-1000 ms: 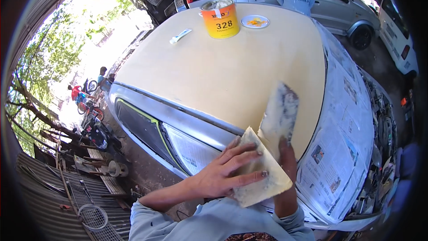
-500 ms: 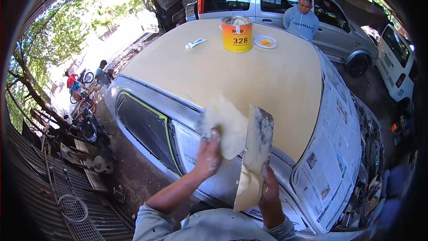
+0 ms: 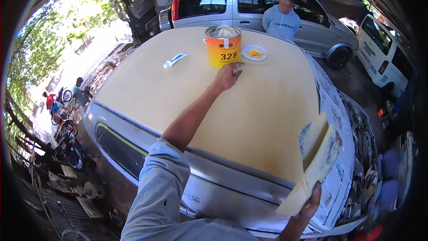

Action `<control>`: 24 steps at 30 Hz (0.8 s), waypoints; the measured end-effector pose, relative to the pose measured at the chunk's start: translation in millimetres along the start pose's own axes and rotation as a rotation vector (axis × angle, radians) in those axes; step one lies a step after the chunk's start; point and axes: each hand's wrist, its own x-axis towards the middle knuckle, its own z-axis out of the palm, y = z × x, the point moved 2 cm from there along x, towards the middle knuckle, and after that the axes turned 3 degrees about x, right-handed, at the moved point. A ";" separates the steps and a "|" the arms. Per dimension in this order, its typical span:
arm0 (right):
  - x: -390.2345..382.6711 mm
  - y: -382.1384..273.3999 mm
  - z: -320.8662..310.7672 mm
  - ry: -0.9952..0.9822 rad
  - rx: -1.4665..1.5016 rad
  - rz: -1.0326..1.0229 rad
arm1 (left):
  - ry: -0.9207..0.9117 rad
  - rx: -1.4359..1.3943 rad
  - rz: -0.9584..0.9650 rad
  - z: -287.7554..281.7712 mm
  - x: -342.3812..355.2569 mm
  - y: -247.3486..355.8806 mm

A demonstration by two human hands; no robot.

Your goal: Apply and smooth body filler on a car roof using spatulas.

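You are at the loading step: your left hand (image 3: 228, 76), fingers curled round a small putty-smeared tool, reaches to the base of the open orange can (image 3: 223, 47) far across the tan-coated roof (image 3: 249, 116), while your right hand (image 3: 307, 203) grips two putty-caked spreader boards (image 3: 317, 158) near the roof's edge, so next you need a steady scoop.

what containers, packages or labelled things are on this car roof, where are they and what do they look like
Putty can: far end of the roof, by the left hand; open, round, orange-yellow, labelled.
Tube: left of the can, lying flat; white and blue.
Lid: right of the can; round, white, yellow dabs.
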 end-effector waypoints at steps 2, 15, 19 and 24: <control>4.7 0.4 2.5 0.019 -0.017 -0.030 | -0.043 0.028 -0.234 9.9 28.3 -30.9; 35.1 0.2 -5.7 0.031 -1.347 -0.919 | 0.085 0.117 -0.332 -14.7 106.3 -169.1; 35.3 -1.0 29.2 0.252 -1.279 -0.752 | -0.165 0.353 -0.261 19.8 130.2 -122.9; 41.6 -2.0 24.7 0.249 -1.444 -0.531 | -0.465 0.225 -0.366 69.6 150.1 -133.4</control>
